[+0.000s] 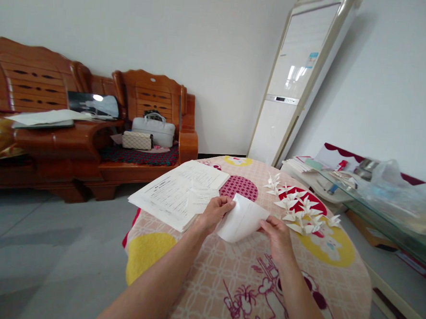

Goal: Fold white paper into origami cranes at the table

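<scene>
A white sheet of paper (243, 220) is held up between both hands above the table, curving along its lower edge. My left hand (216, 212) pinches its upper left side, thumb on top. On the right, my right hand (274, 230) grips the opposite edge with closed fingers. Just beyond my left hand lies a stack of printed papers (175, 191). Several folded white paper cranes (297, 205) stand grouped to the far right of my right hand.
The round table wears a patterned cloth (205, 284). A glass shelf (376, 203) with a plastic bag (395, 185) and other items adjoins it on the right. Behind are wooden chairs (156, 86) holding handbags (153, 129), and a tall air conditioner (293, 82).
</scene>
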Motion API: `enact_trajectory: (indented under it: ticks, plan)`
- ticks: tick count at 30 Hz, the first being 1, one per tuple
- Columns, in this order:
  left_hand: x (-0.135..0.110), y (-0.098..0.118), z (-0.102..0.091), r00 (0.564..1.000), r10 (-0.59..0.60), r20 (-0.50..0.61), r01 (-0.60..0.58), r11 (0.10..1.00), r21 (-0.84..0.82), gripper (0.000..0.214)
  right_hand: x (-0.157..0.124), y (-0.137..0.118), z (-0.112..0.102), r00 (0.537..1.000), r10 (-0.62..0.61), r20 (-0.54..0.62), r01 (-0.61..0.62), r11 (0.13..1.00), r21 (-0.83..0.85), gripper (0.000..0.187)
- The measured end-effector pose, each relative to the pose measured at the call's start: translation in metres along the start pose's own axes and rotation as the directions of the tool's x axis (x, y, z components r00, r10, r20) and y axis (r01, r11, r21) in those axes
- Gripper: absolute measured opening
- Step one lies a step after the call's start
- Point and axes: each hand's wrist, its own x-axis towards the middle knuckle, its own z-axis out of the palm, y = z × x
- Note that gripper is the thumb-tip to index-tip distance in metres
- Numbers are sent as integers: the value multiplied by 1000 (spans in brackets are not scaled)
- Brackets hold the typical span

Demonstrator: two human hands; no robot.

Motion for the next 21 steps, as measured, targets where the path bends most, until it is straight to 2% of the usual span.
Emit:
enact_trajectory:
  ticks: [5, 9, 13, 15, 18, 20, 21]
  plan:
    - [-1, 2, -1, 1000, -10, 22, 11, 1000, -27, 36, 0, -1, -6, 999, 42, -21, -41, 998, 43, 24]
    - [-1, 3, 0, 1000, 5, 29, -4, 999, -51, 34, -1, -2, -5, 999, 51, -13, -50, 998, 46, 27]
    - [-1, 3, 2, 1000, 28, -9, -28, 999, -43, 31, -1, 1, -5, 999, 49, 14, -49, 999, -9, 30]
    - [-1, 3, 3, 998, 53, -29, -54, 998, -32, 26, 0, -1, -7, 1000, -8, -22, 7, 1000, -29, 27]
    - [1, 3, 0, 991, 104, -87, -105, 994, -6, 22, -2, -10, -12, 978, -200, -63, 186, 967, -175, 20]
    - [4, 3, -5, 977, 151, -148, -148, 988, 37, 24, -5, -18, -15, 940, -340, 8, 324, 886, -331, 18]
    - [5, 4, -7, 968, 181, -175, -172, 983, 66, 25, -7, -20, -16, 920, -380, 100, 386, 827, -409, 17]
